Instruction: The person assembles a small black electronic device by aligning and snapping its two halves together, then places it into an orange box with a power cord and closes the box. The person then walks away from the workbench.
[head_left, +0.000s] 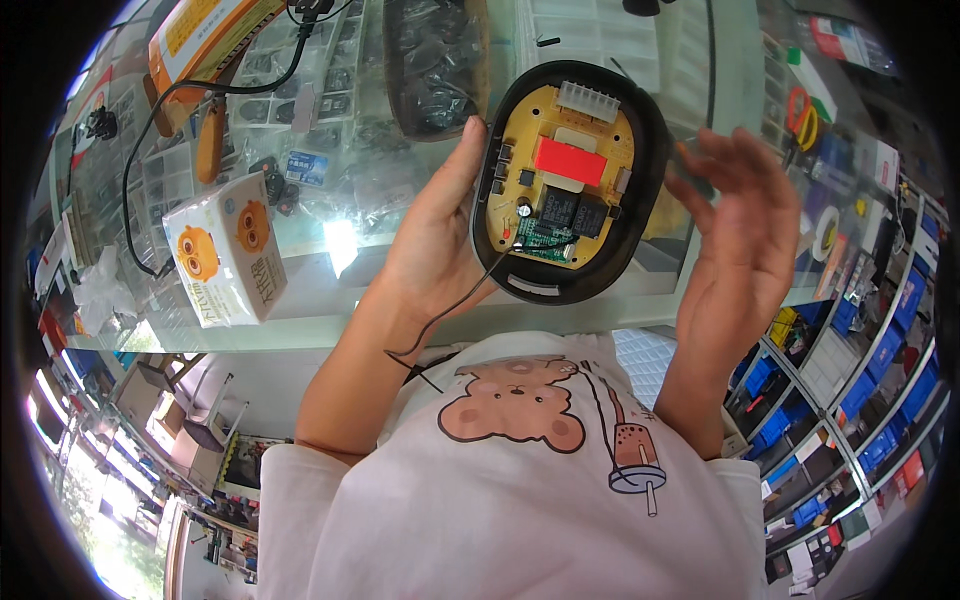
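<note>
"So, what's in the hands?"

"A black oval housing (648, 170), its open face up, held above the near edge of the glass counter (310, 320). Inside lies a yellow circuit board (530, 130) with a red block (571, 161) and, toward the far end, a pale toothed part (588, 102)."

"Who has it?"

"The left hand (432, 225) grasps its left side, thumb along the rim. The right hand (738, 215) is loosely curled and holds nothing I can see — it's blurred just beside the right rim, and I can't tell whether it touches."

"How would it handle?"

"Fairly light and stiff, I'd judge, the shell a bit slick. The board looks fragile, so grip the outer walls and keep fingers off the parts. And mind that thin black wire (485, 276) trailing nearward over the left wrist — it looks limp and easy to snag."

"Anything farther out?"

"A white box (225, 262) with orange cartoon figures to the left, scissors (797, 106) far to the right."
</note>
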